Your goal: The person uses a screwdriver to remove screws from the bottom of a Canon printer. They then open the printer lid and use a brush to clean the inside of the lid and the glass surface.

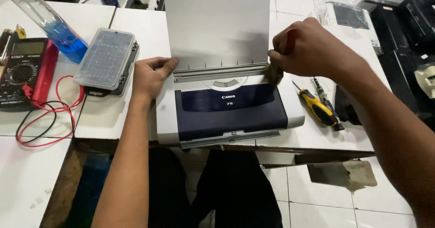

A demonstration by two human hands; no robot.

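A small grey and dark blue portable printer [229,112] sits on the white tiled table with its grey lid [216,26] raised upright. My left hand [149,76] rests flat against the printer's left side at the lid hinge, thumb touching the lid's lower edge. My right hand [308,49] is closed around a small dark cloth [273,74] and presses it on the printer's right top corner by the hinge.
A yellow and black screwdriver [319,109] lies right of the printer. A clear plastic parts box [106,58], a multimeter [20,71] with red and black leads [50,119], and a bottle of blue liquid [54,26] lie left. More printers [358,19] stand at the far right.
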